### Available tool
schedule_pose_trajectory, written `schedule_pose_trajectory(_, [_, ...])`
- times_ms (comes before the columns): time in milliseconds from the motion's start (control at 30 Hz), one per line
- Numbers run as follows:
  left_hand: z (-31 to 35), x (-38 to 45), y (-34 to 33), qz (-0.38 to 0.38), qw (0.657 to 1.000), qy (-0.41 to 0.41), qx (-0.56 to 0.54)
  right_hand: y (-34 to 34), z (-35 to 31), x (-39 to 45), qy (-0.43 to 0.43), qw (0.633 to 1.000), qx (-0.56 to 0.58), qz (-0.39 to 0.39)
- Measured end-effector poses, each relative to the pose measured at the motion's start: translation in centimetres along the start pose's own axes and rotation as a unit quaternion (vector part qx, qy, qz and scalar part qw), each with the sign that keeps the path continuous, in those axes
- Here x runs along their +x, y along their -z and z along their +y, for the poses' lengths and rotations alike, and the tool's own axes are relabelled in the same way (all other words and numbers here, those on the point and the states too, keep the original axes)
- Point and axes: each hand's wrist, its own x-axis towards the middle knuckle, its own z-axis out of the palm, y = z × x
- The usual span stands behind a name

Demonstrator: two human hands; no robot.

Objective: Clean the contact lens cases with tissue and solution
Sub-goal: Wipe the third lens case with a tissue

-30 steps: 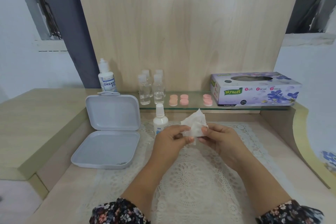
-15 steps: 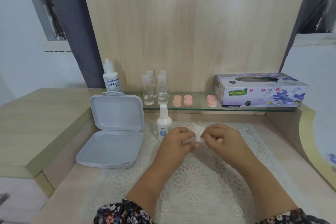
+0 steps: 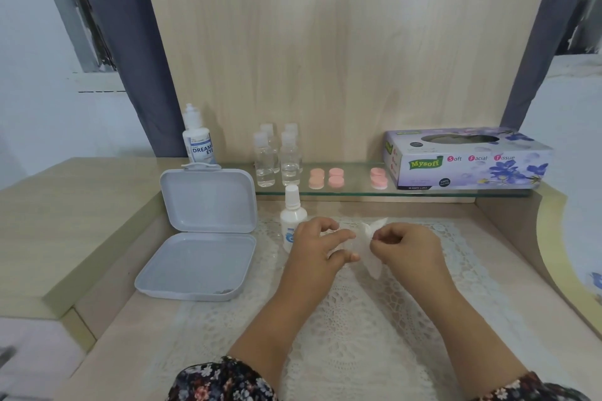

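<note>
Right hand (image 3: pixel 405 246) pinches the tissue (image 3: pixel 369 246) over the lace mat; left hand (image 3: pixel 321 246) touches it, fingers loosely spread. Pink lens cases (image 3: pixel 325 177) sit untouched on the far glass shelf. Thin tissue could tear if tugged apart.

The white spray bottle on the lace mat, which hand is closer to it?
Left. The left hand sits right beside the white spray bottle, partly overlapping its lower body in view. The right hand is farther to the right, pinching the tissue.
</note>
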Motion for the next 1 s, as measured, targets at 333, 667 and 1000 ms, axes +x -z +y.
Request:
schedule_pose_trajectory(333, [-0.3,0.2,0.2,-0.014,1.000,0.005,-0.024,0.4,0.5,0.2,0.136,0.984,-0.117,-0.019])
schedule_pose_trajectory(667, [0.2,0.4,0.2,0.006,0.996,0.057,-0.064,0.1,0.4,0.1,0.091,0.990,-0.077,-0.081])
schedule_pose_trajectory(1000, [1.0,0.5,0.9,-0.002,0.978,0.068,-0.197,0.7,0.5,0.8,-0.070,0.950,0.299,-0.062])
